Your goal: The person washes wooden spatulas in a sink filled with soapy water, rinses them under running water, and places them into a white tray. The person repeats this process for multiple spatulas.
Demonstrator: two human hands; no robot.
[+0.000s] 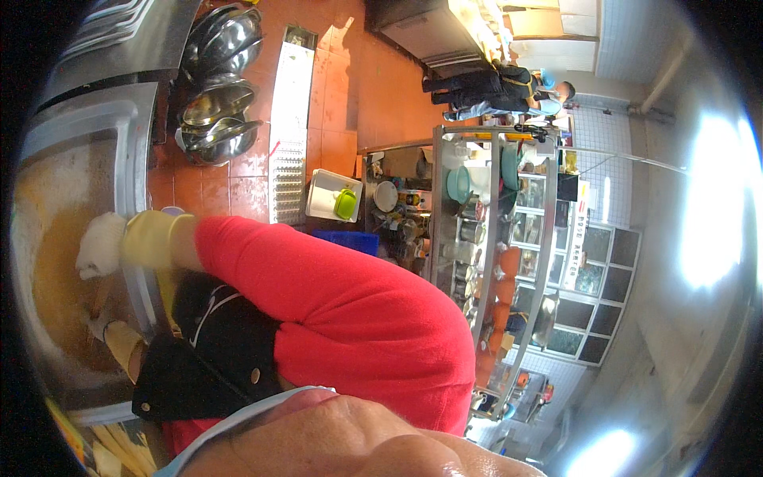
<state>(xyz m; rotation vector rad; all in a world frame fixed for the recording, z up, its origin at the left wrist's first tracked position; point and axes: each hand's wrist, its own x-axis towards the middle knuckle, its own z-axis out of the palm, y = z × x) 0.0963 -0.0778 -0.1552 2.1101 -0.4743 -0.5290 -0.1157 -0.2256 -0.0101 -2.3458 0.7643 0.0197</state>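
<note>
My right hand (100,247) wears a glove with a pale hand part and a yellow cuff. It is over a stainless steel basin (138,137) of cloudy brownish water (56,238), its fingers curled. My left hand (95,327), gloved with a yellow cuff too, is lower in the picture at the basin's near side, partly behind my black apron (197,369). Between the hands shows a brown, stick-like thing (101,298), blurred. I cannot tell whether either hand grips it. My red sleeve runs across the middle of the view.
Stacked metal bowls (223,45) stand on the orange tiled floor beside a floor drain grate (289,179). A white bin (319,194) holds a green container (346,204), near a blue crate (346,239). Metal shelving (438,208) carries bowls and pots. Two people (506,89) stand farther back.
</note>
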